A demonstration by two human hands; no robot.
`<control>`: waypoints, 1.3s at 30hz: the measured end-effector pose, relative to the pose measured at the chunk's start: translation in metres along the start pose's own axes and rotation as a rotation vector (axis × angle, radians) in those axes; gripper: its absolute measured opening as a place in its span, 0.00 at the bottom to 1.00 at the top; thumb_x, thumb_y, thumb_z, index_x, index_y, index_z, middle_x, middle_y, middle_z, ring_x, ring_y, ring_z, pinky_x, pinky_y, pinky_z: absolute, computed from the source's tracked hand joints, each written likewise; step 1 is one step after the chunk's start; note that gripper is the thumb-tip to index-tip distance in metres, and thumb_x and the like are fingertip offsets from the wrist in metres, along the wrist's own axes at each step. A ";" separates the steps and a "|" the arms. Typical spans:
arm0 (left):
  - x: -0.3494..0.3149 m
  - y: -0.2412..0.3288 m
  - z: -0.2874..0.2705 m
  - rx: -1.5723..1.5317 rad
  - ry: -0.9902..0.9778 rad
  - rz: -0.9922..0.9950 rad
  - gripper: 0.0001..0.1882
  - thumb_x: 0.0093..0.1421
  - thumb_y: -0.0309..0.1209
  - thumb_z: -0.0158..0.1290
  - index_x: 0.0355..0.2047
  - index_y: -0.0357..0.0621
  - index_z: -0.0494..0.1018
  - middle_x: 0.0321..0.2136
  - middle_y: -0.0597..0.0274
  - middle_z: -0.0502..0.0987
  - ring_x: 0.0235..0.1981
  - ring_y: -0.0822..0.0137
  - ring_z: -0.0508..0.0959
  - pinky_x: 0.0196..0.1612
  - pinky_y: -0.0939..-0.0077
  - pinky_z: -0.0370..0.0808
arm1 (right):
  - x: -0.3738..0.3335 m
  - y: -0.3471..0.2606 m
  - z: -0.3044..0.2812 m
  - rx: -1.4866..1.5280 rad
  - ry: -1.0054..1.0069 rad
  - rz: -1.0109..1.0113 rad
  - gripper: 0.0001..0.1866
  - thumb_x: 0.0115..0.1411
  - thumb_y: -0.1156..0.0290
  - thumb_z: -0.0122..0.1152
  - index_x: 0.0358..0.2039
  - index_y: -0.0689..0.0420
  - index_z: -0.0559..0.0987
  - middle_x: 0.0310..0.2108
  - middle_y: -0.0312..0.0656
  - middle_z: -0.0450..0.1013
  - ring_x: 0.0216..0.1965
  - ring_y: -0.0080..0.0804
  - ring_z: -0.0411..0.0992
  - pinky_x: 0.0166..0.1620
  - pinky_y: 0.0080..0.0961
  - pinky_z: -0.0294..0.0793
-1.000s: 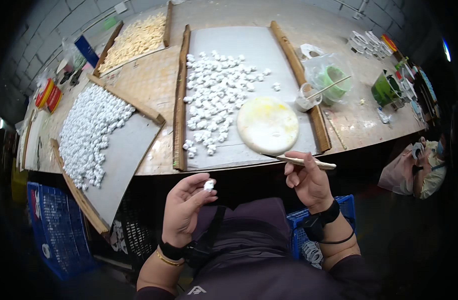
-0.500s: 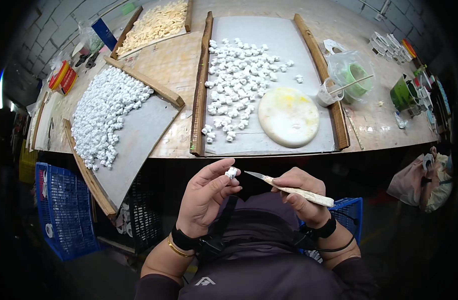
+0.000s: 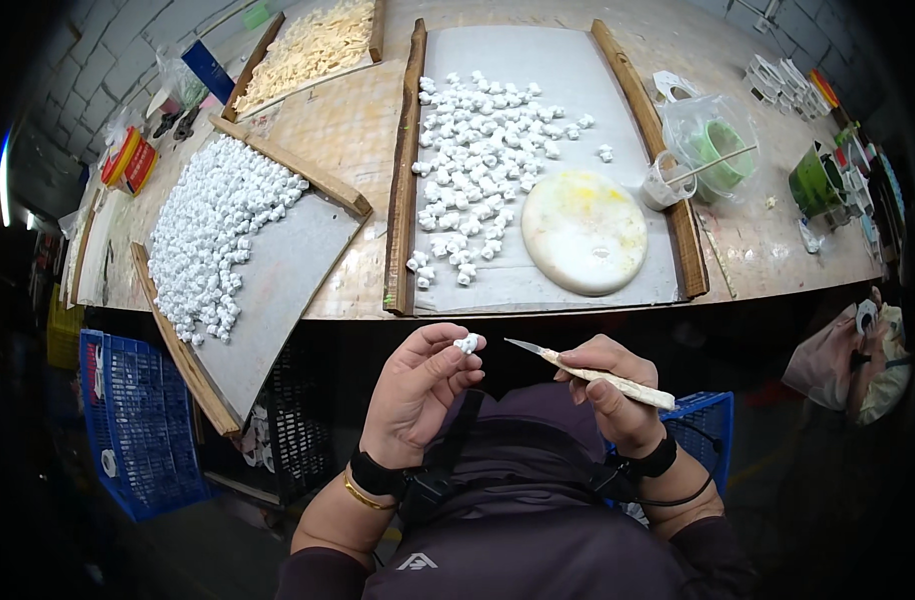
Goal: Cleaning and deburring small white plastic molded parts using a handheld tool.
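Note:
My left hand [image 3: 423, 388] pinches a small knobbly white figurine [image 3: 467, 343] between thumb and fingertips, just beyond the table's front edge. In my right hand [image 3: 618, 390] is a craft knife [image 3: 628, 388] with a thick, pale, wrapped-looking handle. Its narrow blade points left at the figurine, with a small gap between them. Ahead, many similar white figurines [image 3: 468, 165] lie scattered over a grey board edged with wooden strips. On that same board rests a round whitish slab [image 3: 586, 235] with yellow stains.
A tilted board at left bears a dense heap of white pieces [image 3: 213, 225] and juts past the table edge. Farther back lies a tray of cream pieces [image 3: 313, 50]. Cups with a stick [image 3: 668, 183] stand at right; blue crates [image 3: 143, 420] sit below.
The knife tip has drawn slightly away to the right from the figurine. The figurine has turned a little in my left fingers. The whole view has shifted slightly.

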State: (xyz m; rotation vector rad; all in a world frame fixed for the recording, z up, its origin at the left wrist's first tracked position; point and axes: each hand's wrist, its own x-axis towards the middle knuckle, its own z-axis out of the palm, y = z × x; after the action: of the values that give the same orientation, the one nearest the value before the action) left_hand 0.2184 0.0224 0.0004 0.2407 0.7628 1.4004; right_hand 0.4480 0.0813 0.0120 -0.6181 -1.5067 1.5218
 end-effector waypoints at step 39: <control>0.007 -0.005 -0.008 -0.092 -0.009 -0.015 0.08 0.64 0.29 0.51 0.42 0.43 0.68 0.37 0.49 0.77 0.31 0.70 0.76 0.33 0.78 0.76 | -0.001 -0.002 0.000 -0.005 -0.028 0.055 0.18 0.60 0.64 0.59 0.44 0.65 0.78 0.35 0.47 0.75 0.36 0.31 0.73 0.41 0.24 0.70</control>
State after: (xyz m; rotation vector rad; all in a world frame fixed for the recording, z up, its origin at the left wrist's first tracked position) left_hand 0.2175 0.0255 -0.0111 0.1691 0.6895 1.4160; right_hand 0.4486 0.0799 0.0141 -0.6489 -1.5264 1.5749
